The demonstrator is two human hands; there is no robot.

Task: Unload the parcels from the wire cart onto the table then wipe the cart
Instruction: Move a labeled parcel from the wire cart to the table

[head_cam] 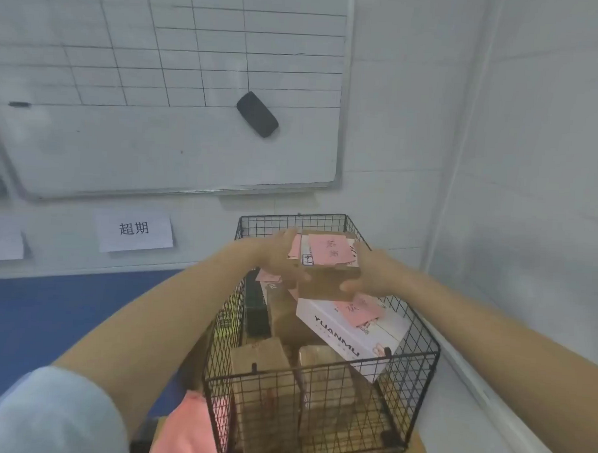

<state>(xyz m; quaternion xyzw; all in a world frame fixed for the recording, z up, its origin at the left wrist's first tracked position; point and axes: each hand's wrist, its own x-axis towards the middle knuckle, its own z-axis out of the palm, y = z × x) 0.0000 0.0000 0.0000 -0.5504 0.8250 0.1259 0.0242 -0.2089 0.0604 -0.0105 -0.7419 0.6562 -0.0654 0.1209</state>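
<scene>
Sitting between left grip (278, 257) and right grip (371, 274), the parcel (320, 284) is clasped by both.

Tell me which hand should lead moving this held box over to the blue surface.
Probably the left hand: it grips the cardboard box on the side facing the blue surface, left of the wire cart.

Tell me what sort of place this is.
Probably a parcel sorting or pickup room: a wire cart piled with parcels, some pink-slipped, a gridded whiteboard, and a wall sign reading 超期 (overdue).
</scene>
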